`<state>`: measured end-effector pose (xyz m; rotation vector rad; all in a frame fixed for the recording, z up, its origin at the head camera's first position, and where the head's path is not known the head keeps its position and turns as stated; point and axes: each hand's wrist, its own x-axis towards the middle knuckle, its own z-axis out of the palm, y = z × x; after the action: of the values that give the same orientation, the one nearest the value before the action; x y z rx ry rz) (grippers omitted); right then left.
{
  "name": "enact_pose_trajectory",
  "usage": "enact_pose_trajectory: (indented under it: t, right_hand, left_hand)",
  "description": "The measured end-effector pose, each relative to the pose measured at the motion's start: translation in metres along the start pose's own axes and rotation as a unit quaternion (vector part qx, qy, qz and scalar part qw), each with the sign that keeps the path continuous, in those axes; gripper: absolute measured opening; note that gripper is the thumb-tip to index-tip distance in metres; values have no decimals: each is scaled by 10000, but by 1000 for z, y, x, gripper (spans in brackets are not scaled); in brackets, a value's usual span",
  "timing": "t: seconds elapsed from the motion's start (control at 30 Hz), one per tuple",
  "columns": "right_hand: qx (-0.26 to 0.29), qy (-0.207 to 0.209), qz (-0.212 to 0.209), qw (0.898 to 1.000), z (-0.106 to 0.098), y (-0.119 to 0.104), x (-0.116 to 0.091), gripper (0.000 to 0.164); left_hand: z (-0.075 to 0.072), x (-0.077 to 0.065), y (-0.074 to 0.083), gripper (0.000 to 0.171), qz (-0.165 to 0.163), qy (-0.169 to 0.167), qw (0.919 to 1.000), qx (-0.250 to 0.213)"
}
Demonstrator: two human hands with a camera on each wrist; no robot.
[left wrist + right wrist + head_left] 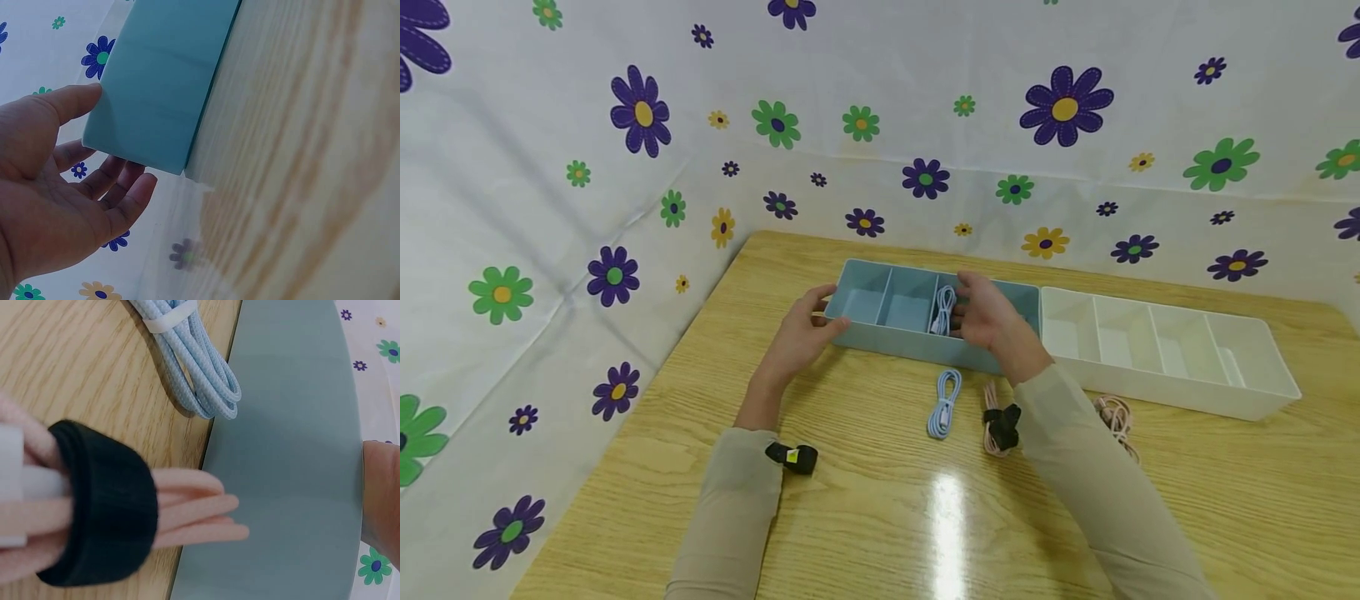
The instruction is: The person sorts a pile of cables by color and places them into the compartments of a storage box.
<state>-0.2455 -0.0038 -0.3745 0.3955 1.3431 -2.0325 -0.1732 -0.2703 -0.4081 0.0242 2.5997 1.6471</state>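
At the left end of the blue divided box (880, 335) rests my left hand (801, 333). Its thumb lies at the rim near the front corner, and the fingers spread loosely along the end wall, as the left wrist view also shows. My right hand (988, 317) reaches into the box with relaxed fingers, right beside a bundled light-blue cable (945, 310) standing in a compartment. In the right wrist view the box's front wall (281, 456) hides most of that hand. Another light-blue cable (944, 404), tied with a white band, lies on the table before the box.
A white divided box (1180, 383) adjoins the blue one on the right. Below the right forearm lies a pink cable (992, 446) with a black strap; another pink cable (1116, 421) sits before the white box. Flowered cloth (880, 183) hangs behind the wooden table (850, 517).
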Motion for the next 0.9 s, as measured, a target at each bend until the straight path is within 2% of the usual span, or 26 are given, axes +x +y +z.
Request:
enact_pose_trajectory:
  t: [0.23,0.7,0.9]
  right_hand:
    - [22,195,-14,9998,4,-1,0,71]
    - [-312,407,-87,9986,7,1,0,69]
    - [-320,756,-157,9965,11,2,0,68]
  left_hand:
    - [-1,0,1,63,56,-1,10000,-15]
    - [0,-1,-1,63,25,31,10000,65]
    - [0,0,-1,63,17,33,10000,87]
